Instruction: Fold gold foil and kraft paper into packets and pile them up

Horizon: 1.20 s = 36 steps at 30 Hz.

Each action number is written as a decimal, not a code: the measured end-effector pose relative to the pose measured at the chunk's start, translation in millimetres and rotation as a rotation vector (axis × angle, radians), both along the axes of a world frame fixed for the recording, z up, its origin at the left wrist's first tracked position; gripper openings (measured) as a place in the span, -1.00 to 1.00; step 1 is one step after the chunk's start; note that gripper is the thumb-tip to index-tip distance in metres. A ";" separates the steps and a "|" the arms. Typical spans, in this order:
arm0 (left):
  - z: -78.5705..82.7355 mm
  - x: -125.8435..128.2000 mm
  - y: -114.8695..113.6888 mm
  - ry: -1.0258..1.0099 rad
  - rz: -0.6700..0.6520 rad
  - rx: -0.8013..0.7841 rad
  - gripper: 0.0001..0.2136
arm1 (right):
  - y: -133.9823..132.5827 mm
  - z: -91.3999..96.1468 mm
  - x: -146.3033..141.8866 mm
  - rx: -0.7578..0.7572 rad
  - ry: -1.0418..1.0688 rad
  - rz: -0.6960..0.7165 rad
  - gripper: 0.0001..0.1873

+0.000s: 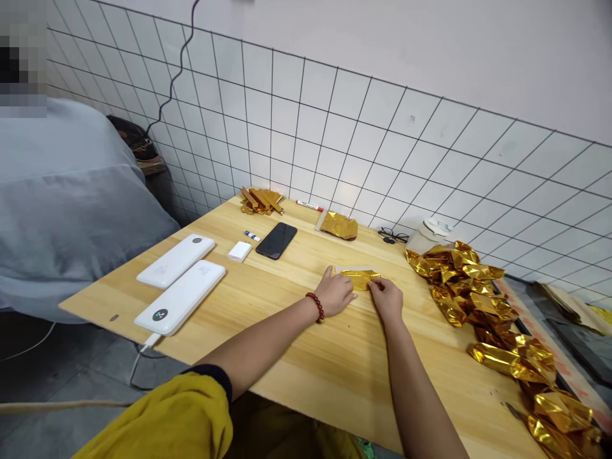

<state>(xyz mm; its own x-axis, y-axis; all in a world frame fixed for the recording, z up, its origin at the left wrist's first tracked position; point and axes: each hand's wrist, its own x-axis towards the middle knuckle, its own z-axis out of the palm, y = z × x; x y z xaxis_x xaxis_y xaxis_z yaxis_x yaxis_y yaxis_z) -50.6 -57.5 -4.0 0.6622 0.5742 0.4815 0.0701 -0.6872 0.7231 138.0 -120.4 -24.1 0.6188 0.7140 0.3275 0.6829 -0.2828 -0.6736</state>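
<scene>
A small strip of gold foil paper with a paler edge lies on the wooden table in front of me. My left hand, with a red bead bracelet at the wrist, rests on its left end. The fingers of that hand curl over the paper and the thumb points away from me. With thumb and fingers closed, my right hand pinches the paper's near right edge. Part of the paper is hidden under my left hand.
Crumpled gold foil pieces run down the table's right side. A gold foil stack, folded strips, a red-and-white marker, glasses and a white container stand toward the wall. Leftward lie a phone and white power banks. A person is at left.
</scene>
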 end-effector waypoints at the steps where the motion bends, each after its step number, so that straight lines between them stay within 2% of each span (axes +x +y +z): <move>1: -0.2 -0.2 1.6 0.001 0.016 0.018 -0.83 | -0.4 3.3 1.5 -0.039 0.001 0.021 -0.88; 4: -1.0 -0.7 6.7 0.036 0.064 0.074 -0.81 | -1.7 15.1 2.1 -0.188 -0.003 0.140 -0.85; 6: -0.6 -0.8 9.3 0.105 0.095 0.102 -0.85 | -5.2 21.1 -1.7 -0.259 -0.004 0.145 -0.83; 10: 8.3 -1.8 9.2 0.394 0.108 0.257 -0.80 | -22.9 24.4 -19.1 -0.289 -0.037 0.034 -0.83; 12: 15.6 -3.5 6.9 0.538 0.074 0.365 -0.79 | -35.0 23.4 -28.7 -0.307 -0.052 0.059 -0.80; 14: 21.3 -6.4 4.3 0.609 0.056 0.417 -0.80 | -45.8 21.4 -34.4 -0.299 -0.055 0.149 -0.77; 17: 20.7 -12.0 2.8 0.558 0.034 0.406 -0.80 | -54.8 14.8 -31.3 -0.154 -0.061 0.253 -0.69; 20: 8.2 -16.0 6.9 0.450 0.041 0.341 -0.68 | -54.0 2.4 -17.3 0.081 -0.090 0.244 -0.56; 21: 2.9 -16.3 9.4 0.413 0.042 0.324 -0.63 | -52.4 -2.4 -11.9 0.116 -0.063 0.250 -0.50; 24: -10.0 -14.8 17.4 0.319 0.052 0.257 -0.42 | -48.1 -15.8 1.0 0.123 0.130 0.258 -0.38; 26: -13.2 -13.7 21.0 0.327 0.057 0.211 -0.35 | -47.7 -21.5 5.0 0.116 0.220 0.282 -0.35; 30: -10.9 -13.6 23.4 0.364 0.050 0.151 -0.38 | -51.3 -23.0 4.2 0.101 0.231 0.291 -0.38; 36: -10.1 -13.2 24.9 0.304 0.063 0.075 -0.41 | -53.0 -11.1 -1.8 0.084 0.318 0.345 -0.45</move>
<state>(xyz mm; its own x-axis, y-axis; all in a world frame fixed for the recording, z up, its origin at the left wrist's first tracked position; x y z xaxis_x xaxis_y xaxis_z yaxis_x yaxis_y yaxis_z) -63.8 -32.6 -14.1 0.7464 0.5891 0.3096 0.3190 -0.7250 0.6104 136.2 -173.4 -35.2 0.4287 0.8749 0.2254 0.4837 -0.0115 -0.8751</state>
